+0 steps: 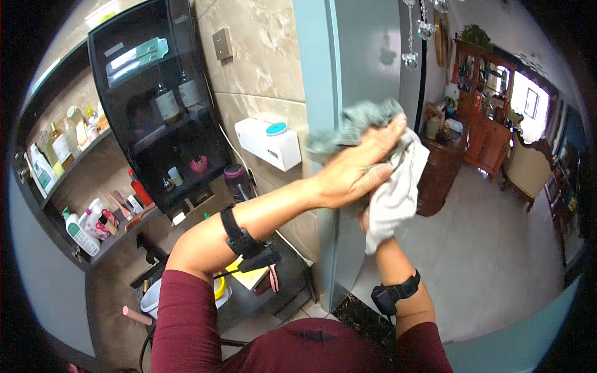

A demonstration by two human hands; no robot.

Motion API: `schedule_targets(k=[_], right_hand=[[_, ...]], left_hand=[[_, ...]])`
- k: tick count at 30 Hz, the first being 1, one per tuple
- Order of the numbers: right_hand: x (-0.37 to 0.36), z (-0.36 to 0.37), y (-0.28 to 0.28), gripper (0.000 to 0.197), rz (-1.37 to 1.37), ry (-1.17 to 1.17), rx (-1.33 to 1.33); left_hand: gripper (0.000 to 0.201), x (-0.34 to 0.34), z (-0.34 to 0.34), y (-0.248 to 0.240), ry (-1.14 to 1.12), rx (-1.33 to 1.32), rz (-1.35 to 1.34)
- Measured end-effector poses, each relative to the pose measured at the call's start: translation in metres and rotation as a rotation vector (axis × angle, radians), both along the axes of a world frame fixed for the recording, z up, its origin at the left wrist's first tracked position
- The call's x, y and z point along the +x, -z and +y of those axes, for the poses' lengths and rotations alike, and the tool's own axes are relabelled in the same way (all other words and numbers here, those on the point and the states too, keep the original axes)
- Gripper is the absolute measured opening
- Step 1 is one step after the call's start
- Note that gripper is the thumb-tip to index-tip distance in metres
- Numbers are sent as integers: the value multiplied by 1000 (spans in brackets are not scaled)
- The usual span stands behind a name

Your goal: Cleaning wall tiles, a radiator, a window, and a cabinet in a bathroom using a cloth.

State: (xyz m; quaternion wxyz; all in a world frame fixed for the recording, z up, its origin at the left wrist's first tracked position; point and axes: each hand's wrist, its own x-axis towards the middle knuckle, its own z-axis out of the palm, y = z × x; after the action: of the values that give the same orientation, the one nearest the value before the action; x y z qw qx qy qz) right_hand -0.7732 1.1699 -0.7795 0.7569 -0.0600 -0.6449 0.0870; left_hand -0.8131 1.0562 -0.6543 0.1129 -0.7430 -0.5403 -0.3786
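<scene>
My left hand (357,171) reaches across in front of the blue-grey door frame (320,56). Its fingers are stretched out flat, pointing up and right, and its thumb lies over a white cloth (398,196). A crumpled grey-green cloth (367,118), smeared by motion, bunches against the far side of this hand. Below, my right hand (365,222) is almost wholly covered by the white cloth, which drapes down to the wrist. Only a little skin shows there, and its fingers are hidden. Both forearms wear black straps.
Left stands a dark cabinet (143,124) with bottles behind its door, beside shelves of toiletries (81,236). A white box (267,143) is mounted on the tiled wall. Right of the frame, a room holds a wooden cabinet (488,140) and an armchair (527,168); glass pendants (410,60) hang above.
</scene>
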Motion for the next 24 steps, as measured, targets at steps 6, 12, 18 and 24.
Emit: schedule_targets(k=[6,12,18,24], right_hand=[[19,-20,-29,61,-338,-511,-246],[-29,24,-73,36,-63,-400,129],[-69,55,-148,66,-113,-164,41],[-36,73,-60,51,-232,-236,359]], left_hand=[[93,-11,7,-3,217,-231,-539],[70,-5,-36,-27,-341,274,676],[78,-38,-31,20,-655,392,511],[85,-54,2,60,-710,546,397]])
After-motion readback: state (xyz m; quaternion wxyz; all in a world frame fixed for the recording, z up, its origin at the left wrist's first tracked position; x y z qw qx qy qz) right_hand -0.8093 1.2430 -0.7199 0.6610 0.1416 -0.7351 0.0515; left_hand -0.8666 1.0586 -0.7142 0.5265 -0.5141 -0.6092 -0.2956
